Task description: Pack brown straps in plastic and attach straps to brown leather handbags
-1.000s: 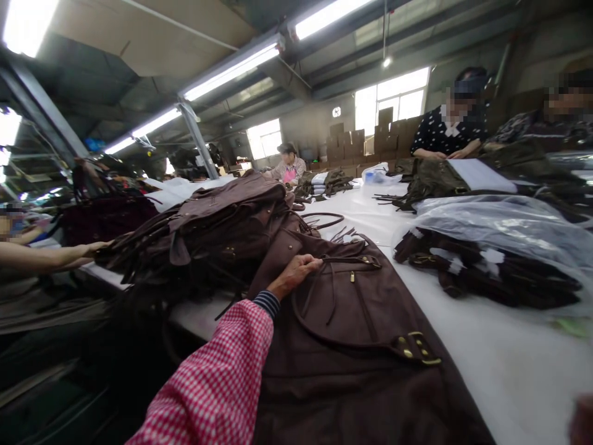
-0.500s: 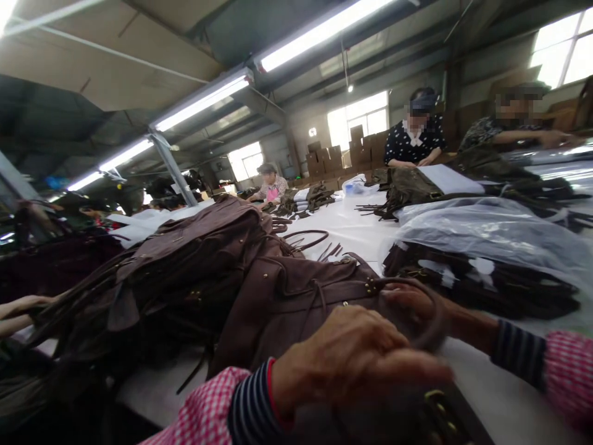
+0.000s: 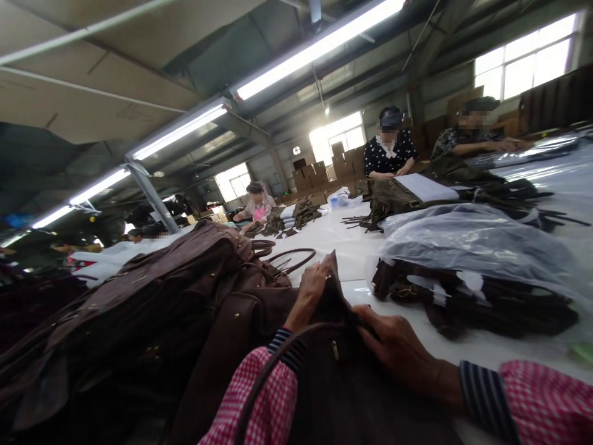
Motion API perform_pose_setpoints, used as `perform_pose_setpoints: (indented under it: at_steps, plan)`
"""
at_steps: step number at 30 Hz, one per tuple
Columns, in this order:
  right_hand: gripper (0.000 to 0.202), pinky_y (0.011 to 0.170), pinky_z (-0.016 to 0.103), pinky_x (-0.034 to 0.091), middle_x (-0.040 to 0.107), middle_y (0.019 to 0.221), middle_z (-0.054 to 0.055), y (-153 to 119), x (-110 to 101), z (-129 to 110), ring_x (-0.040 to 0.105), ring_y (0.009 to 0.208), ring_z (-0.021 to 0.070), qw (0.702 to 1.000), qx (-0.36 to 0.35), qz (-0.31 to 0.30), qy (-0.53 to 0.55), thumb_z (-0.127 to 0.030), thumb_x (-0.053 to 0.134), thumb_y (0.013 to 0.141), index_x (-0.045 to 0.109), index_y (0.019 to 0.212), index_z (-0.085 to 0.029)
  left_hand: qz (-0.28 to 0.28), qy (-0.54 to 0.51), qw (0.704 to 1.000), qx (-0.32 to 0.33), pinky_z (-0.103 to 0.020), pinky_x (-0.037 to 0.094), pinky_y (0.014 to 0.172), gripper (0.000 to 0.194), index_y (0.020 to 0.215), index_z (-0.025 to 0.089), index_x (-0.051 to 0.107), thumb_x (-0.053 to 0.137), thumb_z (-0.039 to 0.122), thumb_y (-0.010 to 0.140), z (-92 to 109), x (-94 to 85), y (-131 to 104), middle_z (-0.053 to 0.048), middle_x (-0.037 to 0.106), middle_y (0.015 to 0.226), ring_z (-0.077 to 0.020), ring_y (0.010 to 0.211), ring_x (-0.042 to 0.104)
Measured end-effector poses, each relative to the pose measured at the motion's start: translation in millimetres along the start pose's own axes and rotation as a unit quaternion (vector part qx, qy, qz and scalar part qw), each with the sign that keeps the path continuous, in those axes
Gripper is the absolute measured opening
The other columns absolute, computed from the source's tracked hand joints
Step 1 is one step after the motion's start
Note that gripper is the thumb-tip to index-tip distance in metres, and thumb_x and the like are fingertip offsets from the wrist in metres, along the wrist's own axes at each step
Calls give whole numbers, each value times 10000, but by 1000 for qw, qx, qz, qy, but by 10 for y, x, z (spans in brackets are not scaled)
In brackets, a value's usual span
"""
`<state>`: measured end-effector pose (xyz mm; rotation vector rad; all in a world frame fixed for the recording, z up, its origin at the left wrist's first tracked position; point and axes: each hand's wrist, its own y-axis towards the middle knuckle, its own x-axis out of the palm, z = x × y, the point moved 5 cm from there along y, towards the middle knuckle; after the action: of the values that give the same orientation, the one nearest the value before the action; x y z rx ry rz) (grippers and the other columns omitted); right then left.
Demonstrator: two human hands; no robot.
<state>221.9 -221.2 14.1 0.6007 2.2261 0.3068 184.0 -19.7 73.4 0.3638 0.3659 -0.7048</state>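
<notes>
A dark brown handbag with a zip pull and a looped handle stands on the table close to me. My left hand is closed on the far part of its top edge, which rises to a point there. Gripping the near right side of the same edge is my right hand, thumb and fingers wrapped over it. The bag's handle arches across my left sleeve. Inside the bag is hidden from view.
On the left lies a heap of brown bags. A clear plastic bag covers dark goods on the right. Beyond are olive bags on the white table. A person in a dotted top and others work across it.
My left hand has moved up and away to the bag's far top edge. The right hand has left the handle area and come nearer, onto the edge. My view has shifted right.
</notes>
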Motion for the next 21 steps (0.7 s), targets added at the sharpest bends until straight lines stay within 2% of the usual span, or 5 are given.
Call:
perform_pose_setpoints:
  at_steps: [4,7,11,16,21]
  plan:
    - [297,686,334,427,721,877,69,3,54,41,698,786,255,1000,5,-12,-23,-311,381,996,576,1188,-195,-35,-120,991,-46,-279,420,532,486,705,166,656,746,643,716,-123,183,104,-55,674,665,-141,519,531]
    - [287,729,333,437,696,844,28,59,-23,95,666,788,228,997,49,-6,59,-422,416,1020,579,1123,-209,4,-194,979,-66,-254,420,530,470,699,167,602,826,573,621,-288,150,151,-21,638,639,-112,510,515]
    - [418,730,324,441,650,795,18,251,-141,271,620,789,201,982,92,35,160,-540,435,1007,627,873,-195,48,-249,965,-66,-232,425,556,487,724,168,569,880,489,529,-499,61,177,15,600,646,-99,555,529]
    - [320,576,299,432,656,765,41,570,-142,555,578,609,159,946,186,71,255,-466,592,829,664,828,-154,58,-266,962,-29,-233,458,598,501,870,190,575,865,489,591,-514,129,149,26,630,708,-110,598,568]
    - [377,486,251,385,686,843,63,787,-139,421,584,663,162,957,188,11,223,-466,625,790,712,962,-141,38,-240,970,5,-248,490,630,403,939,213,538,742,497,738,-414,160,131,29,633,705,-127,610,603]
